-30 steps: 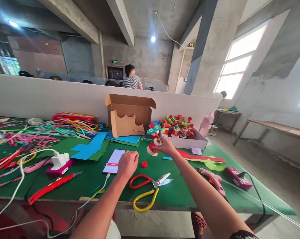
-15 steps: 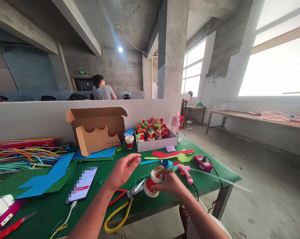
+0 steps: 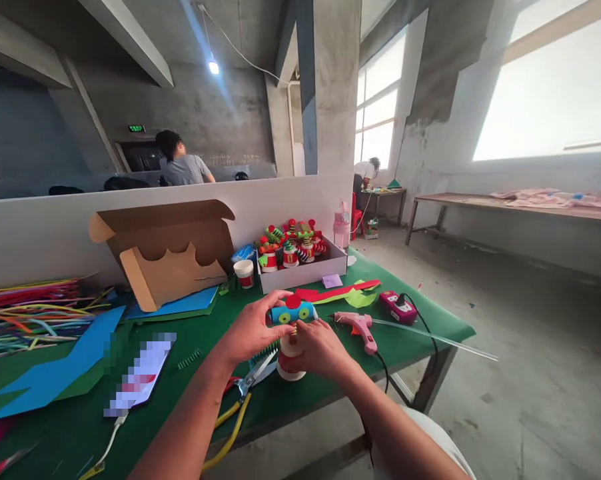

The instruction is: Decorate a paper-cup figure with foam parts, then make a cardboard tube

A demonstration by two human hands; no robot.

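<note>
A blue paper roll with green round eyes and a red dot lies across the top of a red and white paper cup, which stands upside down near the table's front edge. My left hand pinches the roll's left end between thumb and fingers. Wrapped around the cup's right side is my right hand, its fingertips also near the roll's right end. Green coiled strips stick out left of the cup. Scissors with yellow and red handles lie beside it.
A pink glue gun rests to the right, near a magenta power socket. Behind are a box of finished cup figures, stacked cups and cardboard. A phone lies left. Two people are farther off.
My left hand has moved right and taken hold of the blue roll. The roll now sits level above the cup, which stands more upright. The camera view has shifted.
</note>
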